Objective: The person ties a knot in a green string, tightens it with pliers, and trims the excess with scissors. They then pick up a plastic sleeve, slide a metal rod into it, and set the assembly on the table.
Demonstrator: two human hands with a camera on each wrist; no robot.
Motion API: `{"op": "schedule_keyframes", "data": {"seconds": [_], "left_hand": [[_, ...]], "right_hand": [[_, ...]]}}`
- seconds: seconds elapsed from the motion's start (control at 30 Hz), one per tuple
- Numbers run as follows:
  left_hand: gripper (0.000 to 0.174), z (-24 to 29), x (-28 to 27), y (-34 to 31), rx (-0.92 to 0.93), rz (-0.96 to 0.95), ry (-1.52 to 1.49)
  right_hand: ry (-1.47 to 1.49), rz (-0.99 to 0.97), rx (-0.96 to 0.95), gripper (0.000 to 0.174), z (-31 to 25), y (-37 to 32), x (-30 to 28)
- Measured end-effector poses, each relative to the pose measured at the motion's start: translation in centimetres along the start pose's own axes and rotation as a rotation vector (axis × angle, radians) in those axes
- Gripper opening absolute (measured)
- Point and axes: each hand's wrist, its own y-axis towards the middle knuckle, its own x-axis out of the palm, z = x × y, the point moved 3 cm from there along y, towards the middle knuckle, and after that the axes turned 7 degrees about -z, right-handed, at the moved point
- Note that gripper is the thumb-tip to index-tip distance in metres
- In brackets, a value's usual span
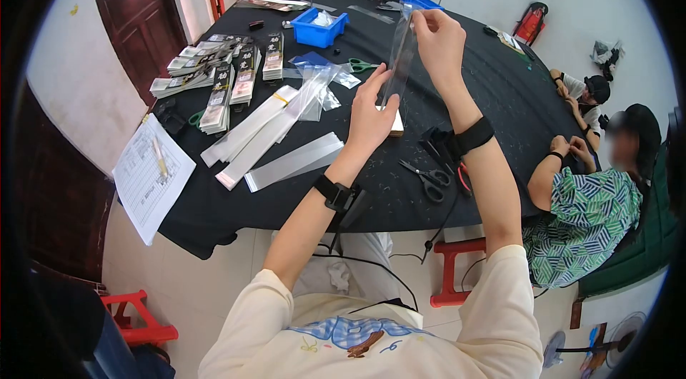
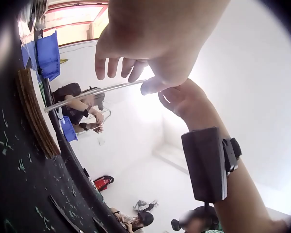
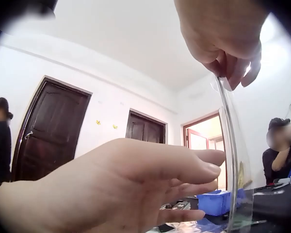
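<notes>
My right hand [image 1: 439, 43] pinches the top end of a thin pale rod [image 3: 228, 141], held upright. A clear plastic sleeve [image 1: 401, 57] runs along the rod. In the left wrist view, the rod's lower end is right at the top of a small layered block [image 2: 36, 114] on the table. My left hand [image 1: 371, 111] is lower down beside the sleeve, fingers extended and thumb apart. Seen from the right wrist, its thumb tip comes close to the rod without curling round it. Black-handled scissors [image 1: 432, 182] lie to the right, near my right forearm.
Flat clear sleeves [image 1: 271, 129] and banded packs of printed packaging [image 1: 243, 72] lie left on the black-covered table [image 1: 493, 93]. A blue bin [image 1: 319, 27] stands behind them. A paper sheet [image 1: 153, 172] overhangs the left edge. Other people sit at the far side and right.
</notes>
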Motion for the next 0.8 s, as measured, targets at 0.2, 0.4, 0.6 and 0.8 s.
{"op": "schedule_keyframes", "data": {"seconds": [0.2, 0.4, 0.6, 0.8], "left_hand": [[0.043, -0.1, -0.1, 0.0, -0.031, -0.024, -0.083], [0.047, 0.9, -1.0, -0.3, -0.044, 0.008, -0.187], [0.056, 7.8, -5.8, -0.4, 0.184, 0.215, -0.207], [0.045, 10.1, -8.8, -1.4, 0.187, 0.142, -0.285]], "right_hand": [[0.054, 0.076, -0.024, 0.021, 0.0, 1.0, -0.7], [-0.049, 0.24, -0.281, 0.023, -2.8, 3.1, -3.6], [0.242, 0.062, -0.42, 0.021, -14.3, 1.3, -8.7], [0.499, -0.451, -0.068, 0.021, -12.8, 0.5, -4.8]]}}
